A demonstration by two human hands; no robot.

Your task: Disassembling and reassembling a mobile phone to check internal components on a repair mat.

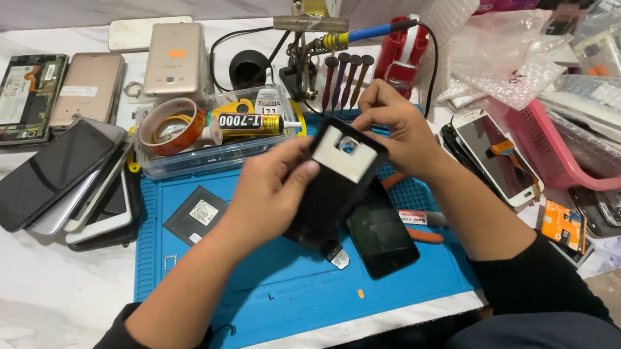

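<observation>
Head view: both my hands on a black phone panel, held above the blue mat (275, 288).

My left hand (271, 192) is closed around the panel (330, 195) from the left, gripping its lower half; my right hand (395, 127) pinches the top edge from the upper right, fingers curled on it. The panel's long axis tilts from lower left to upper right, white patch (346, 157) facing me. The left hand carries most of it; the right is nearer the top end. A dark phone (381, 232) lies on the mat just beneath, glue tube (251, 124) in the clear box behind.
</observation>
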